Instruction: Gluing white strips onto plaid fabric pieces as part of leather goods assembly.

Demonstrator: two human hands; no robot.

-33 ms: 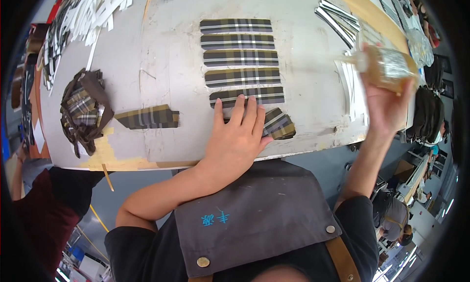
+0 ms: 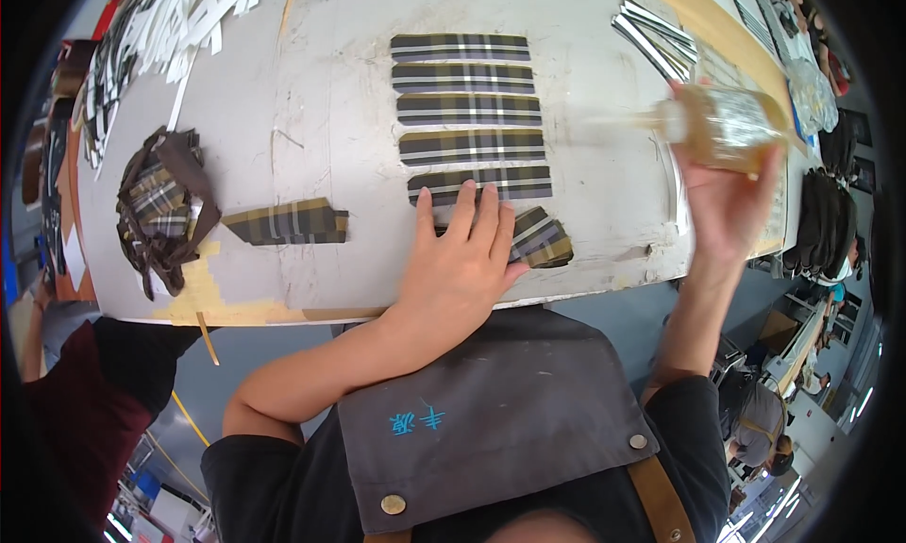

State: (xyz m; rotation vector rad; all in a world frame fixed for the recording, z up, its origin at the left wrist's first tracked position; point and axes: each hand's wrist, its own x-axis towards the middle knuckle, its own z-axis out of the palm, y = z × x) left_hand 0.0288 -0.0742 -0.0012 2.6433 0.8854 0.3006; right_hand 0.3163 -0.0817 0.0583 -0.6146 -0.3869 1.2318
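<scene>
Several plaid fabric strips [image 2: 472, 147] in brown, olive and white lie in a column at the middle of the table. My left hand [image 2: 462, 250] rests flat with its fingers apart, fingertips on the lower edge of the nearest strip [image 2: 524, 183]. Part of another plaid piece [image 2: 545, 243] shows from under that hand; the rest is hidden. In my right hand [image 2: 722, 203] is a squeeze bottle [image 2: 731, 128] with amber contents, shiny wrapping round its middle and a thin nozzle. It lies sideways above the table's right part, its nozzle pointing left and smeared by motion.
Left of my hand lies a small stack of plaid pieces [image 2: 293, 224], and beyond it a dark bundle of fabric [image 2: 165, 208]. White strips [image 2: 203, 15] are heaped at the far left. More black and white strips [image 2: 656, 38] sit far right. A person [image 2: 85, 401] stands at the left.
My right hand has moved a little to the left with the squeeze bottle. My left hand stays at the nearest strip; the whole view has shifted slightly.
</scene>
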